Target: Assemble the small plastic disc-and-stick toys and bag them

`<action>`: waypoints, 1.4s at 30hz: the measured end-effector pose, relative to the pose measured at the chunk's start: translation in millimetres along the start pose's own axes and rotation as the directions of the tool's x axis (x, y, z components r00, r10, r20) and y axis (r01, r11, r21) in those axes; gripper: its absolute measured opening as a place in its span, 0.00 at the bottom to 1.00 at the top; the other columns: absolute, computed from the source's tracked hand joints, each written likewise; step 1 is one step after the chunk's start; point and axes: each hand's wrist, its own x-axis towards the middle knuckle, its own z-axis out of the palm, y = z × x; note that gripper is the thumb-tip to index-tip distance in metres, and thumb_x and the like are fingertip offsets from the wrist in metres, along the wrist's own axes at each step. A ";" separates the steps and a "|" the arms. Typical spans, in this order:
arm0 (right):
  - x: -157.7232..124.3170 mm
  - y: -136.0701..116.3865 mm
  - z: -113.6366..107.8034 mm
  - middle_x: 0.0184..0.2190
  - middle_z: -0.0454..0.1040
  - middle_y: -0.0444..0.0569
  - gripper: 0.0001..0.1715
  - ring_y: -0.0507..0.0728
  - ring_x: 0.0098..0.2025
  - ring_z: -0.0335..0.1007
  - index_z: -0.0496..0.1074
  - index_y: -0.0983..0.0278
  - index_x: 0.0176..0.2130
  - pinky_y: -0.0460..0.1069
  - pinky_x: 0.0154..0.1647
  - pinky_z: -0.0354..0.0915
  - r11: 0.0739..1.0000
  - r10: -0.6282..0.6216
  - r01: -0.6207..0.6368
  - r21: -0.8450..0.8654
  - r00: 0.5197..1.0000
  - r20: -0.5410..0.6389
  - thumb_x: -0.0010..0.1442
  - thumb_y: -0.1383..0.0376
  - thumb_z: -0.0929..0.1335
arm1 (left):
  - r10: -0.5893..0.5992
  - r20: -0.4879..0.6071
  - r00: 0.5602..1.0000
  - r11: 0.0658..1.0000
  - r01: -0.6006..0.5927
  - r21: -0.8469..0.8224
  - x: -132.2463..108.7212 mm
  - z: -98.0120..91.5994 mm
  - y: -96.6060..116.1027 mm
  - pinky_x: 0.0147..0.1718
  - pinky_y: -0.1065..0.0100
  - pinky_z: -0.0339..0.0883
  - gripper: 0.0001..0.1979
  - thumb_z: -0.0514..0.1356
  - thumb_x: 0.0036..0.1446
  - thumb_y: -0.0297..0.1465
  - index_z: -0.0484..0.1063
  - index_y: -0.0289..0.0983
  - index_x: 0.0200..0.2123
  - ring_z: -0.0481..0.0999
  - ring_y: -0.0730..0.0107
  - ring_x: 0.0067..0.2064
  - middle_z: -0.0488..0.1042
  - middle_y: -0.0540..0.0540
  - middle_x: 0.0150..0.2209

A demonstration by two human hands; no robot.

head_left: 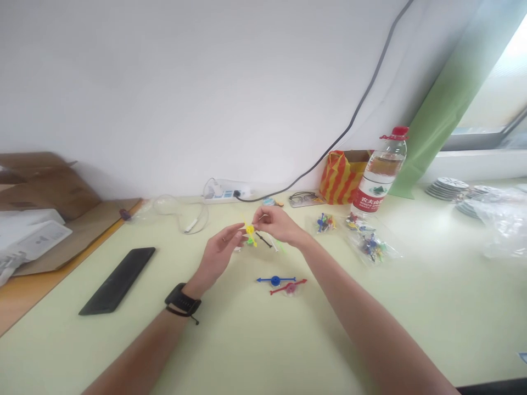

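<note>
A yellow plastic spinner arrow [250,230] is up off the table between my two hands. My left hand [218,252], with a black watch on its wrist, has its fingertips at the arrow's left edge. From the other side, my right hand [278,224] pinches at the arrow's hub with thumb and forefinger. Below and behind the hands lie a black arrow [263,240], a white arrow [273,243] and a green piece [250,241], partly hidden. Nearer to me rest a blue spinner arrow [275,281] and a red spinner arrow [290,288], each with a round hub.
Clear bags of small coloured parts [373,247] lie to the right, before a water bottle [379,175] and a striped bag [340,178]. A black case [117,281] lies left. Along the wall is a power strip [226,195]. Stacked discs [447,188] stand far right.
</note>
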 end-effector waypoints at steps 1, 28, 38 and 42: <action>1.9 3.3 6.5 0.34 0.75 0.45 0.04 0.54 0.38 0.75 0.69 0.62 0.35 0.47 0.38 0.69 1.000 0.007 -0.006 0.029 0.999 -0.041 0.56 0.67 0.69 | -0.052 0.002 0.999 0.994 0.052 -0.097 0.3 1.2 0.7 0.51 0.51 0.76 0.24 0.62 0.63 0.47 0.73 0.41 0.58 0.82 0.54 0.49 0.80 0.39 0.50; 4.5 6.4 35.9 0.24 0.73 0.42 0.13 0.52 0.26 0.70 0.73 0.63 0.33 0.46 0.30 0.67 1.000 0.008 -0.007 0.008 0.999 -0.034 0.59 0.56 0.74 | -0.020 -0.071 0.997 0.979 0.005 -0.204 -3.7 6.6 -0.7 0.50 0.56 0.75 0.19 0.69 0.57 0.39 0.75 0.38 0.49 0.82 0.55 0.48 0.82 0.41 0.47; -0.6 6.6 36.5 0.31 0.78 0.45 0.12 0.52 0.33 0.76 0.74 0.63 0.41 0.47 0.39 0.72 0.969 0.114 -0.136 0.207 0.987 0.115 0.56 0.70 0.75 | 0.052 -0.211 0.976 0.991 -0.076 -0.106 0.4 5.6 -14.2 0.44 0.62 0.75 0.12 0.67 0.59 0.38 0.80 0.36 0.40 0.81 0.61 0.41 0.82 0.43 0.39; -2.6 3.3 36.7 0.31 0.79 0.45 0.13 0.52 0.30 0.77 0.72 0.62 0.43 0.49 0.38 0.74 0.947 0.211 -0.235 0.219 0.969 0.128 0.59 0.66 0.75 | 0.066 -0.153 0.986 0.992 -0.081 -0.094 -3.2 5.5 -10.3 0.45 0.62 0.75 0.10 0.64 0.62 0.36 0.79 0.36 0.41 0.80 0.63 0.41 0.81 0.44 0.39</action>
